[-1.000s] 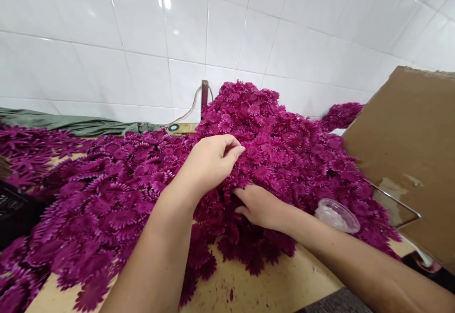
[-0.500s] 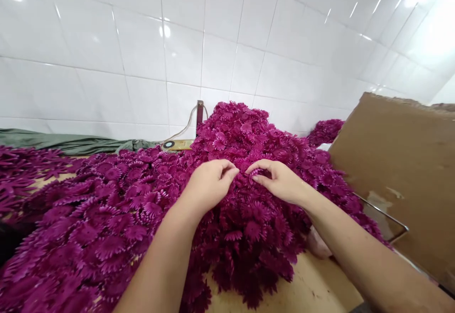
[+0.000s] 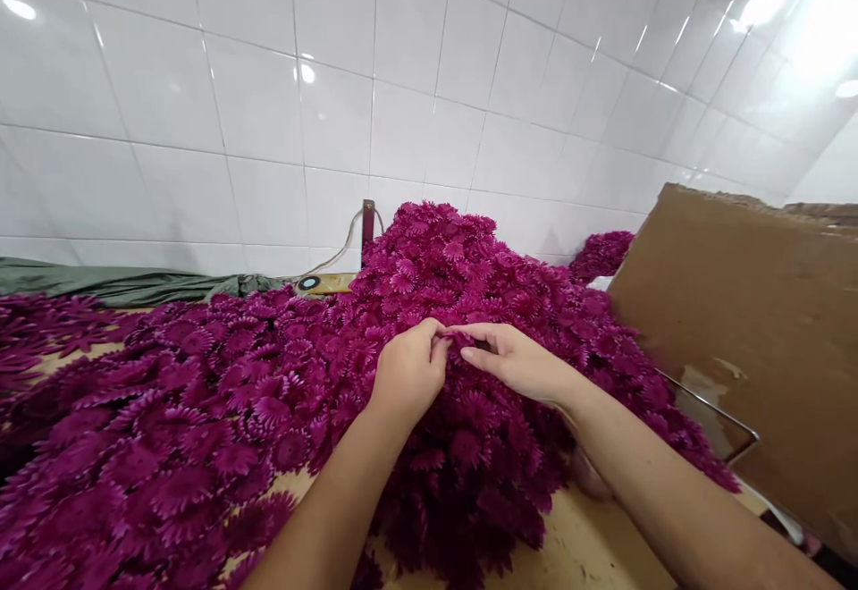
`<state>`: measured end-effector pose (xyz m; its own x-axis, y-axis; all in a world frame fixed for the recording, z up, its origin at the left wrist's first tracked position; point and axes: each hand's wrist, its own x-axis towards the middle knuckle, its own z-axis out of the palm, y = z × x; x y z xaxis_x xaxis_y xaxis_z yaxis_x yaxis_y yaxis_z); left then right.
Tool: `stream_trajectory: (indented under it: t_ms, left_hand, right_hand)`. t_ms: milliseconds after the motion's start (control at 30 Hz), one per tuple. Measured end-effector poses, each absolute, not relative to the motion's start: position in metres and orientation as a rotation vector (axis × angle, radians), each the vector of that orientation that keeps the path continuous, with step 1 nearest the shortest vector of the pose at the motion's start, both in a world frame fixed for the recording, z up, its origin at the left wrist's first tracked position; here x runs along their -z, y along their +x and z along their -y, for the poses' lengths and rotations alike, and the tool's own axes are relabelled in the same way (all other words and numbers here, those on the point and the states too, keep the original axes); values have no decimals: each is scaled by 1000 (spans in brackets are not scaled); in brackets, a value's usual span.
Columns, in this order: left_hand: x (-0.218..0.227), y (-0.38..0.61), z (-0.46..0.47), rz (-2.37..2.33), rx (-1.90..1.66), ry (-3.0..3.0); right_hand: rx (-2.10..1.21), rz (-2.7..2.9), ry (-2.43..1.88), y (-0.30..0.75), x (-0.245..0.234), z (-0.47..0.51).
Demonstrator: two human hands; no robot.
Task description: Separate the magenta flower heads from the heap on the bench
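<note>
A small magenta artificial flower piece (image 3: 458,338) is between my two hands, just above a tall heap of the same flower pieces (image 3: 462,255). My left hand (image 3: 410,368) is closed, pinching the piece's left side between thumb and index finger. From the other side, my right hand (image 3: 526,363) has its index fingertip on the piece and its thumb just below, the fingers curled in a loose pinch. The fingertips partly hide the piece, and its full shape is too small to make out.
Loose flower pieces (image 3: 180,447) spread over the wooden tabletop (image 3: 576,541) on the left. A large cardboard box (image 3: 751,340) stands on the right, a metal wire frame (image 3: 710,404) beside it. Green cloth (image 3: 127,279) lies along the white tiled wall (image 3: 255,107).
My hands have come together; my left fingers now meet the flower piece that was at my right fingertips. The view has tilted up slightly and shifted right.
</note>
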<state>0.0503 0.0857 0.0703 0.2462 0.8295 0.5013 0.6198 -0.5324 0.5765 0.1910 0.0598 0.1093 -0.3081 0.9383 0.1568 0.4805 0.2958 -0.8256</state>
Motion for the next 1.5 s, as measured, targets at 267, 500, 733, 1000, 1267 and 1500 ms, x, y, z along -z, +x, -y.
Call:
stream_trajectory:
  t_ms: [267,500,733,1000,1267,1500]
  left_hand:
    - [-72,48,-87,-1326,-1320,2169]
    - [-72,49,-90,-1177,-1304,2164]
    - [-67,52,-96,-1104,-1348,1961]
    - [-72,46,-96,-1145,-1461,1868]
    - [-77,48,-85,-1391,-1317,2006]
    - [-66,55,-90,-1184,-1323,1987]
  right_hand:
    - [-1005,1572,-1289,197,-105,-69]
    - [-932,1615,-1239,191,-99,-84]
    - [-624,1773,-1270,188,-96,-93]
    - [-129,1843,-1582,189,-106,-91]
    - [-220,1732,-1576,191,-103,-100]
    - [-610,1742,-1344,178,-102,-92]
